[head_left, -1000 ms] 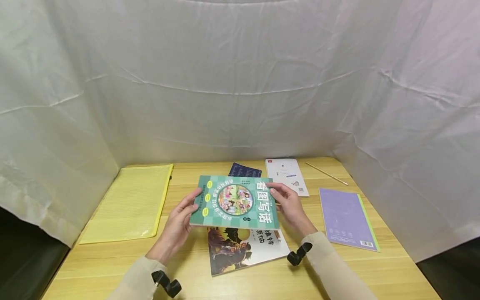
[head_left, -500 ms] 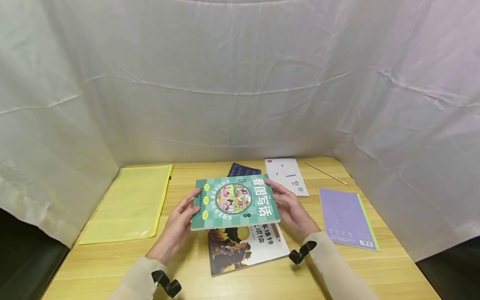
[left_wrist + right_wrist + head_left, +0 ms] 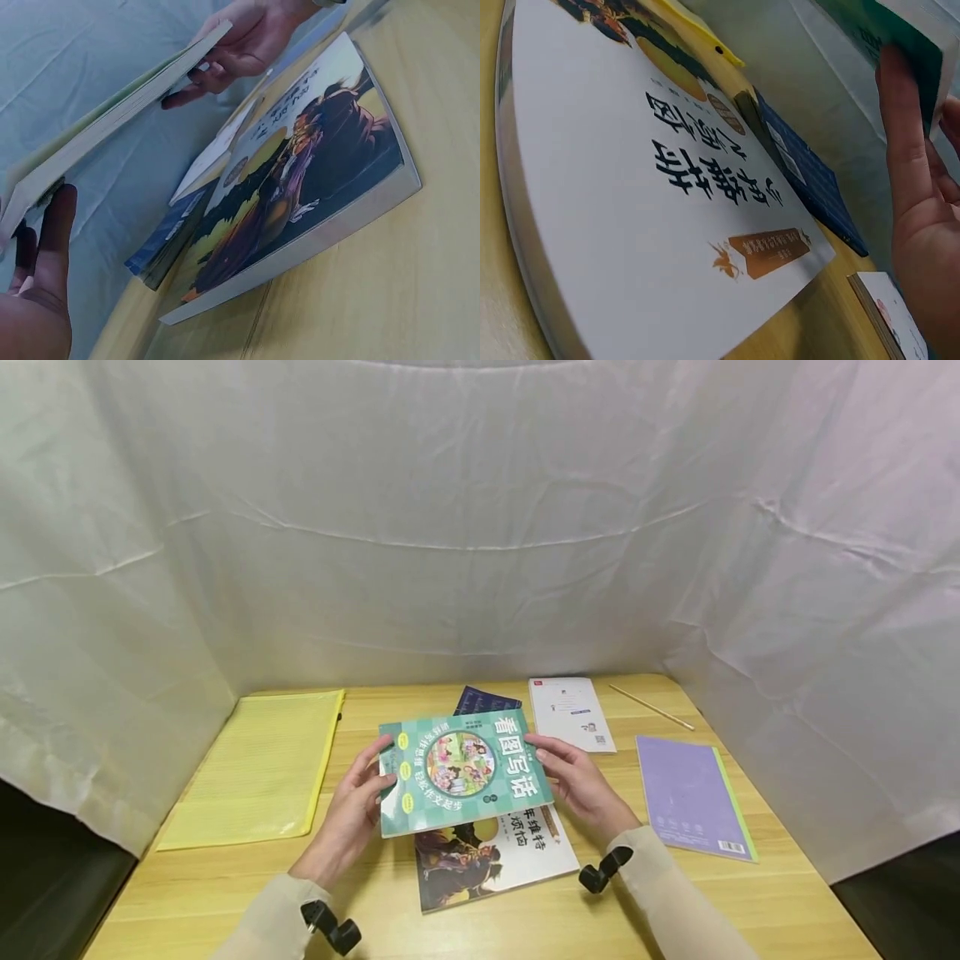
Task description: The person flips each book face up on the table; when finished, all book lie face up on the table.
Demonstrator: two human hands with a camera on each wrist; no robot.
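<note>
Swinging a touch to the left since a moment ago, the green book (image 3: 463,770) now tilts with its left corner lower. 2 hands carry it clear of the table (image 3: 225,893): left hand (image 3: 352,814) pinching the left edge, right hand (image 3: 581,781) clasping the right edge, thumbs on top, so it hovers flat above the dragon-cover book (image 3: 491,856). Behind lies a dark blue booklet (image 3: 483,700); a yellow folder (image 3: 262,768) sits well left.

green book (image 3: 462,771) now shifted left and turned counterclockwise
</note>
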